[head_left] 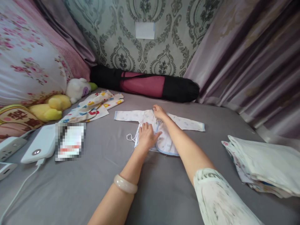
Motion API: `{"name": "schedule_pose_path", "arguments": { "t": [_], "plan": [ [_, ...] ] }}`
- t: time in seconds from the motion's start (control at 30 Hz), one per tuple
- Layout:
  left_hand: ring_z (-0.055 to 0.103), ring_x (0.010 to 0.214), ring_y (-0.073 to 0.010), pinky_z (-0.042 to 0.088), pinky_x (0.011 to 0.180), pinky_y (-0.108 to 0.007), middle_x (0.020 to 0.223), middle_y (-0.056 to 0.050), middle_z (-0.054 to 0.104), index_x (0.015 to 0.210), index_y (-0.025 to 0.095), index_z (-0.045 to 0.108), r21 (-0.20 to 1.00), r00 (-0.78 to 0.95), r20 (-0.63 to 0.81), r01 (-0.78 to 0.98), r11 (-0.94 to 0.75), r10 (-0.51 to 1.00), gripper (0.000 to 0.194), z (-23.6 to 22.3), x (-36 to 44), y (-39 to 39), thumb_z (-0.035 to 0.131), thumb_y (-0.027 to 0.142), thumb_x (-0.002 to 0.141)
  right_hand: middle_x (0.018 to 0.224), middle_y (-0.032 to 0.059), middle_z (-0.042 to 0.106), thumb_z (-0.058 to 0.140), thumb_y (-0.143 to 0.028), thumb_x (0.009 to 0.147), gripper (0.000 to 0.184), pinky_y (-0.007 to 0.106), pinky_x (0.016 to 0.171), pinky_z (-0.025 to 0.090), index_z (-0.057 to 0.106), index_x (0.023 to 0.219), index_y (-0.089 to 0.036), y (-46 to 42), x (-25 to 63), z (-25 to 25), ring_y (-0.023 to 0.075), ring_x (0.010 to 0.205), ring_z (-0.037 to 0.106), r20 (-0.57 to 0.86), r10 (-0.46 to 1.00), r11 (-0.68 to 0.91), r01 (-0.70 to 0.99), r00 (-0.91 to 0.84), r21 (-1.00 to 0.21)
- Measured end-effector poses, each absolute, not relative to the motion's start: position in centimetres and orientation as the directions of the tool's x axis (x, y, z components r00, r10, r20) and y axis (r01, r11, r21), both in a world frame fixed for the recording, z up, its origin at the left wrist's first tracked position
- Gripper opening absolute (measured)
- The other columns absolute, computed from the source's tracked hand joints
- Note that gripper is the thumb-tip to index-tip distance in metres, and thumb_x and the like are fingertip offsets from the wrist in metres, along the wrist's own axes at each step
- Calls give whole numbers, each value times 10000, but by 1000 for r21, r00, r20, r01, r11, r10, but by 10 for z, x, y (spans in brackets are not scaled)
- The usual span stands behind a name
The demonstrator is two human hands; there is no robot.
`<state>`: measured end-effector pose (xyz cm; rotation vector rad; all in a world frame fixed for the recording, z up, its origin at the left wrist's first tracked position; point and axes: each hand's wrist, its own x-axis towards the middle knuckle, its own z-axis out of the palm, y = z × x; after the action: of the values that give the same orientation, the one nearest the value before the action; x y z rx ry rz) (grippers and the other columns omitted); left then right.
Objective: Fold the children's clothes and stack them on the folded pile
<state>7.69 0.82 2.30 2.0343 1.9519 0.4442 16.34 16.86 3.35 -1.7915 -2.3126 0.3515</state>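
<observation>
A small white baby shirt (165, 139) with a faint print and light blue trim lies spread on the grey bed sheet, its two sleeves stretched out to the sides. White tie strings (130, 137) stick out at its left edge. My left hand (147, 136) rests flat on the front of the shirt with fingers apart. Farther up, at the neckline, my right hand (159, 112) has its fingers bent and closed on the fabric near the collar. Part of the right sleeve and front is hidden behind my right forearm.
A folded pile of cloths (264, 162) lies at right. A patterned garment (93, 106), plush toys (52, 106), a white power bank (42, 143) with cable and a power strip (11, 145) are at left. A black and red long bag (142, 84) lies along the wall.
</observation>
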Motion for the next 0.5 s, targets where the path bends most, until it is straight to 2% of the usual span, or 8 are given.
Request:
{"name": "schedule_pose_path", "arguments": {
  "t": [0.07, 0.13, 0.23, 0.3, 0.4, 0.5],
  "plan": [
    [209, 1444, -336, 205, 1152, -482, 1520, -226, 321, 1353, 68, 432, 392, 35, 109, 917, -75, 993, 545, 22, 77, 9, 349, 418, 944, 1400, 111, 516, 271, -206, 983, 442, 356, 1046, 359, 445, 1389, -176, 158, 174, 38, 215, 1288, 468, 53, 960, 278, 912, -275, -302],
    [169, 1456, -323, 163, 1167, -482, 1540, -198, 296, 1385, 76, 410, 370, 58, 138, 923, -106, 989, 523, 21, 78, 8, 327, 352, 948, 1466, 111, 446, 260, -222, 985, 461, 399, 1097, 302, 417, 1416, -172, 140, 182, 37, 227, 1359, 385, 70, 936, 350, 890, -345, -292],
    [150, 1458, -335, 126, 1175, -496, 1549, -204, 269, 1435, 55, 354, 364, 67, 53, 928, -82, 996, 594, 18, 81, 4, 309, 395, 950, 1546, 90, 326, 234, -309, 999, 501, 457, 1162, 159, 364, 1460, -163, 116, 188, 26, 237, 1447, 208, 27, 893, 439, 858, -449, -265],
    [136, 1460, -336, 110, 1178, -501, 1557, -214, 236, 1458, 32, 313, 358, 62, -15, 932, -52, 998, 639, 17, 82, 3, 286, 421, 951, 1572, 75, 265, 213, -353, 1002, 532, 473, 1173, 105, 330, 1484, -159, 107, 189, 16, 239, 1465, 138, -4, 879, 462, 852, -478, -245],
    [89, 1468, -323, 79, 1181, -508, 1574, -206, 176, 1479, 17, 267, 356, 64, -86, 934, -30, 994, 659, 15, 82, 6, 266, 413, 952, 1584, 52, 233, 190, -353, 1003, 541, 451, 1176, 95, 309, 1498, -170, 104, 188, 5, 224, 1466, 134, 12, 872, 480, 850, -490, -219],
    [86, 1469, -319, 83, 1178, -517, 1579, -192, 171, 1473, 38, 287, 388, 57, -121, 922, -5, 991, 642, 14, 80, 13, 304, 396, 940, 1579, 51, 249, 210, -344, 997, 535, 446, 1175, 91, 319, 1495, -181, 105, 187, 2, 219, 1460, 159, 50, 876, 478, 852, -479, -216]
  ]
}}
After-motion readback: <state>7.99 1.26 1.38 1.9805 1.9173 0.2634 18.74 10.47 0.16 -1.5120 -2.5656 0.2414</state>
